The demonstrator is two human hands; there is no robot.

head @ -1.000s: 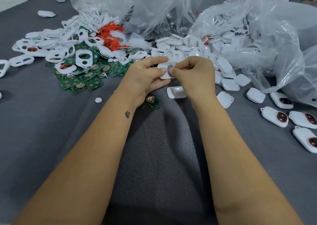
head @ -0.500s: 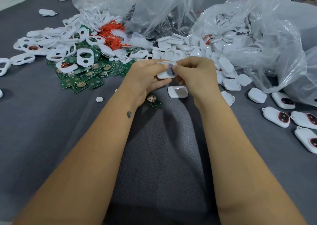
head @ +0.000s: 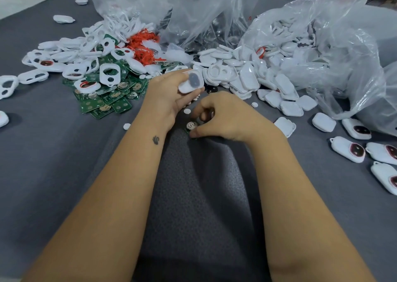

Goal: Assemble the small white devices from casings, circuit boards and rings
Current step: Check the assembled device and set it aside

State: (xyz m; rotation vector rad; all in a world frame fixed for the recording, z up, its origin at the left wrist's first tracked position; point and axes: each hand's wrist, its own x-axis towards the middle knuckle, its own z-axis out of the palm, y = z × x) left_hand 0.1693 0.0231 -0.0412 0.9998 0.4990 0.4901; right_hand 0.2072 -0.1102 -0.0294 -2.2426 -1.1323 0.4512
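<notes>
My left hand [head: 165, 96] grips a white casing [head: 191, 83] with a dark oval pad in it, raised a little above the table. Below it, my right hand [head: 227, 115] is curled down on the grey cloth, and its thumb and fingers pinch a small green circuit board [head: 190, 127] with a round metal disc. Another white casing that lay there is hidden under the right hand. A heap of green circuit boards [head: 107, 103] lies to the left, with white ring-shaped casing fronts [head: 107, 75] and orange rings [head: 142, 45] on and behind it.
Clear plastic bags [head: 311, 45] spilling white casing backs [head: 277, 86] fill the back and right. Several finished white devices [head: 348, 149] lie at the right edge. Small white round buttons [head: 126, 126] are scattered near my hands. The grey cloth [head: 199, 195] lies in front of me.
My hands have parted. The right hand let go of the casing and dropped to the table onto the circuit board, while the left hand keeps the casing and has turned its dark pad up.
</notes>
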